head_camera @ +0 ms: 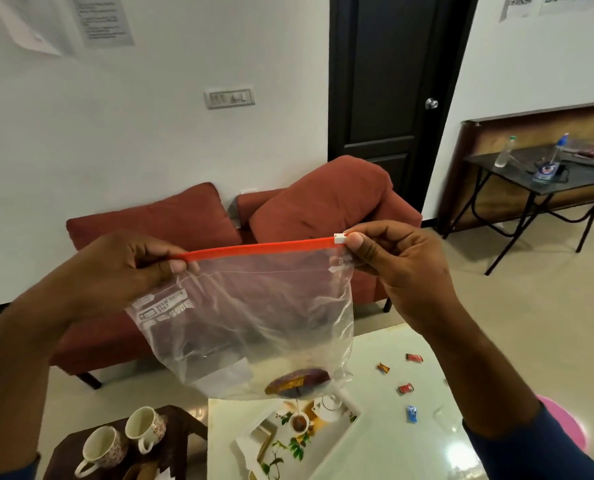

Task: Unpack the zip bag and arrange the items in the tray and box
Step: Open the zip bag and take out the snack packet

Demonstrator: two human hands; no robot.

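Left hand (122, 268) and right hand (389, 268) pinched opposite ends of crinkled clear plastic zip bag (247, 327), red-strip top taut, held above glossy white table (392, 445).

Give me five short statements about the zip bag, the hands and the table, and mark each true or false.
1. Both hands hold the zip bag up in the air. True.
2. The right hand pinches the white slider. True.
3. The bag is empty. False: a brown packet lies at its bottom.
4. Small wrapped candies lie on the white table. True.
5. The left hand holds a cup. False: it grips the bag's red zip strip.
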